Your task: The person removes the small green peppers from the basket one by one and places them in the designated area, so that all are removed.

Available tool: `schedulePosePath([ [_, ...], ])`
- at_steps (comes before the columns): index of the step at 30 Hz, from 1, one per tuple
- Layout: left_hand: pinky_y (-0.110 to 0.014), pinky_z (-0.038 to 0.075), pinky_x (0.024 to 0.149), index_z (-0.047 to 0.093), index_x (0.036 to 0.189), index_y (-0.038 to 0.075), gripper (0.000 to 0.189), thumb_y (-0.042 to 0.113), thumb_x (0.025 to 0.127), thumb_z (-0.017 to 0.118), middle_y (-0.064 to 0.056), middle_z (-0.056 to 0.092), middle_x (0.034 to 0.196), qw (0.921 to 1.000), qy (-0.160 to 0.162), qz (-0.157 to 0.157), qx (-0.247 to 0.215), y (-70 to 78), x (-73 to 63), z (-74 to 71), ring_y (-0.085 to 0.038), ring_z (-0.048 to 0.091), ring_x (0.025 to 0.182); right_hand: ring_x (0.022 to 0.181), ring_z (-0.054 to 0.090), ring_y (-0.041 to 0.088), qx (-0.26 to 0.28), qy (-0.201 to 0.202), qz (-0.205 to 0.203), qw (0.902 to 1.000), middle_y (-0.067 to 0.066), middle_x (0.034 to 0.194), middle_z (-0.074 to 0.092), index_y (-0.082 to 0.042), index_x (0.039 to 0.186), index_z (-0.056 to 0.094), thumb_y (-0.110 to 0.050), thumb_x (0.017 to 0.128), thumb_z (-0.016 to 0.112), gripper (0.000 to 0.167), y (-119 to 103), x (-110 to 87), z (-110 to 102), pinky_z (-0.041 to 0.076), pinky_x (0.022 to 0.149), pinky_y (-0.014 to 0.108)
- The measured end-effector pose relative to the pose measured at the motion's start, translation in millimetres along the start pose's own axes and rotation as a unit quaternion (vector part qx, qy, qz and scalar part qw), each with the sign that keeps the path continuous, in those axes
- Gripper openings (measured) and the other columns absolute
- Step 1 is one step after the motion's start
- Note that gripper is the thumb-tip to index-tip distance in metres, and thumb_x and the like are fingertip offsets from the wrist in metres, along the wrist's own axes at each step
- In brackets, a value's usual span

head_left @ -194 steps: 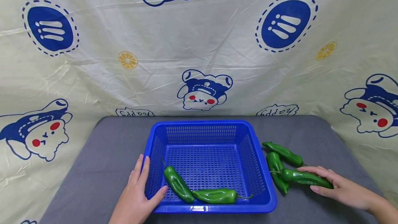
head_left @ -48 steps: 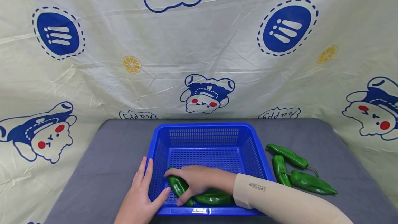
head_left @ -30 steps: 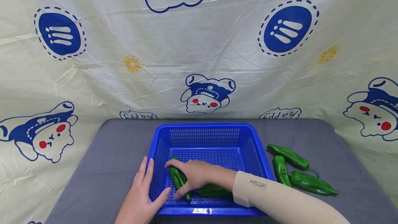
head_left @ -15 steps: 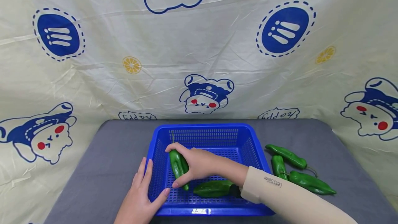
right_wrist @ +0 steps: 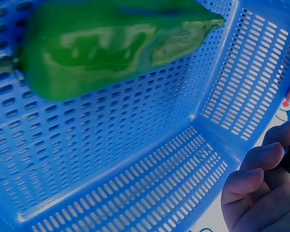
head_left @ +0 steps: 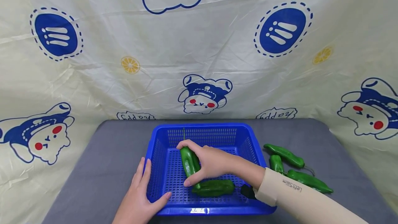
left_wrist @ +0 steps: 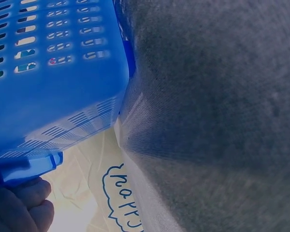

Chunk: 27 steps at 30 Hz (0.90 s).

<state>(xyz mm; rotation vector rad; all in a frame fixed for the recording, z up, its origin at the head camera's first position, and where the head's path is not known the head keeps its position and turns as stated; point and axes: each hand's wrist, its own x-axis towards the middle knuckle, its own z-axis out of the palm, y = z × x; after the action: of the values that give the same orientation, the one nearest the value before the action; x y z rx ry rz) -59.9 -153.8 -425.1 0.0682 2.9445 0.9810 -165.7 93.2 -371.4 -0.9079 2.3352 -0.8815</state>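
In the head view my right hand (head_left: 214, 161) grips a long green pepper (head_left: 189, 161) above the floor of the blue plastic basket (head_left: 214, 211), its stem pointing away from me. A second green pepper (head_left: 214, 188) lies crosswise near the basket's front wall, and it fills the top of the right wrist view (right_wrist: 111, 48). With straight fingers, my left hand (head_left: 138, 196) rests against the basket's left side, thumb over the front left corner. The left wrist view shows part of that hand (left_wrist: 24, 208) beside the rim.
On the grey table (head_left: 93, 168), right of the basket, lie three more peppers: one at the back (head_left: 284, 155), one in the middle (head_left: 276, 164) partly hidden, and one in front (head_left: 311, 181). A printed cloth (head_left: 205, 44) hangs behind the table.
Earlier my right hand was at the peppers outside. It then reached into the basket, took hold of the left pepper, raised it and moved it rightward. My left hand stayed at the basket.
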Motion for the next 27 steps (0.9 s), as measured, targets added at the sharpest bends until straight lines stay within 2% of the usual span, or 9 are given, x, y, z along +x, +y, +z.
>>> schedulePosePath([
  [7,-0.069,0.036,0.106,0.005,0.161,0.017,0.120,0.070,0.076,0.070,-0.011,0.000,0.169,0.9992,-0.027,-0.020,-0.020,-0.5,0.7,-1.6,-0.047,0.020,0.149,0.087,0.061,0.016,0.018,0.009,0.003,0.9998,-0.003,0.104,0.058,-0.051,0.141,0.026,-0.050,0.075,0.083,0.087,8,-11.0,-5,0.056,0.065,0.028],
  [12,-0.070,0.035,0.106,0.002,0.161,0.018,0.127,0.067,0.071,0.077,-0.009,-0.004,0.169,0.9975,-0.039,-0.015,-0.058,-2.4,1.9,-2.4,-0.050,0.020,0.148,0.084,0.064,0.015,0.043,0.013,0.013,0.9989,-0.001,0.102,0.061,-0.049,0.142,0.026,-0.046,0.076,0.084,0.087,17,-20.2,-10,0.057,0.067,0.029],
  [16,-0.070,0.033,0.108,0.001,0.161,0.016,0.131,0.064,0.068,0.081,-0.010,-0.005,0.169,0.9958,-0.046,-0.006,-0.079,-3.7,2.5,-3.0,-0.049,0.015,0.150,0.083,0.064,0.014,0.046,0.020,0.019,0.9986,0.000,0.100,0.062,-0.043,0.144,0.026,-0.044,0.077,0.084,0.088,23,-29.2,-15,0.057,0.068,0.029],
  [22,-0.069,0.031,0.110,-0.001,0.161,0.017,0.136,0.060,0.065,0.084,-0.008,-0.008,0.168,0.9934,-0.059,-0.006,-0.098,-4.4,3.1,-4.4,-0.047,0.011,0.151,0.082,0.064,0.016,0.037,0.046,0.009,0.9982,0.002,0.101,0.061,-0.035,0.147,0.025,-0.043,0.077,0.084,0.092,21,-41.5,-29,0.057,0.069,0.030],
  [27,-0.067,0.033,0.110,-0.002,0.161,0.016,0.141,0.060,0.061,0.087,-0.009,-0.008,0.168,0.9933,-0.062,-0.001,-0.097,-6.2,2.0,-5.5,-0.048,0.012,0.151,0.082,0.061,0.017,0.043,0.066,0.007,0.9969,0.004,0.107,0.057,-0.033,0.147,0.025,-0.039,0.077,0.085,0.092,17,-54.1,-41,0.057,0.068,0.031],
])
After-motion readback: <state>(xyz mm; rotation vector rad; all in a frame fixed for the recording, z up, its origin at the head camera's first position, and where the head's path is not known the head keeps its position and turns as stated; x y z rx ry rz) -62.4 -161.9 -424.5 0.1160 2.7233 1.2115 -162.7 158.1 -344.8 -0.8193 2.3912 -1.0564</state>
